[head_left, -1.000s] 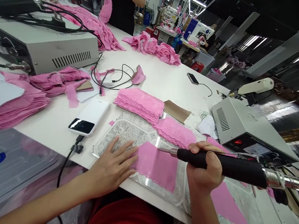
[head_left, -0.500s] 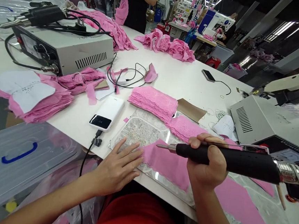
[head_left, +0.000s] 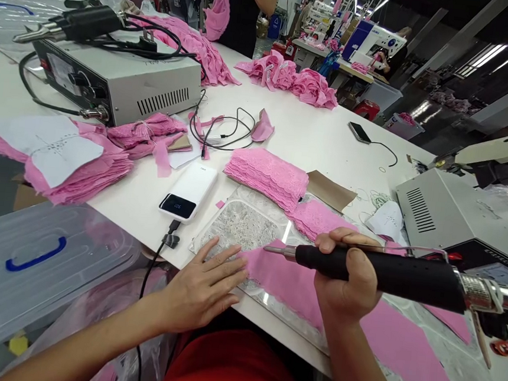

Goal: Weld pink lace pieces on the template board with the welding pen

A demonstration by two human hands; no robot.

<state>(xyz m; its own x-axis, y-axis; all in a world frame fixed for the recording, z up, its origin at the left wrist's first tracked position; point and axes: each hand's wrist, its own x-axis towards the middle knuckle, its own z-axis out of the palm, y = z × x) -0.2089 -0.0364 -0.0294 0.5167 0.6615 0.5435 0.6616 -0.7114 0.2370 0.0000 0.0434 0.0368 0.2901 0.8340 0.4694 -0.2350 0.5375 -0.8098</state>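
My right hand is wrapped round a black handheld tool with a pointed metal tip and a cable fitting at its rear. The tip hovers at or just over a pink fabric piece; contact I cannot tell. With fingers stretched out, my left hand lies flat at the left end of that fabric. Under both is a clear, scuffed plastic board. Behind the board sit a thick stack of pink lace pieces and a thinner pink stack. Another pink piece lies to the right.
A white power bank with a cable stands left of the board. Grey control boxes flank the table, the second box at right. Pink bundles, a phone and a lidded plastic bin surround me. A person in black stands opposite.
The view has shifted slightly, so the table's things sit a little further right. My hands keep nearly the same pose, with the tool's tip still near the fabric's upper left edge.
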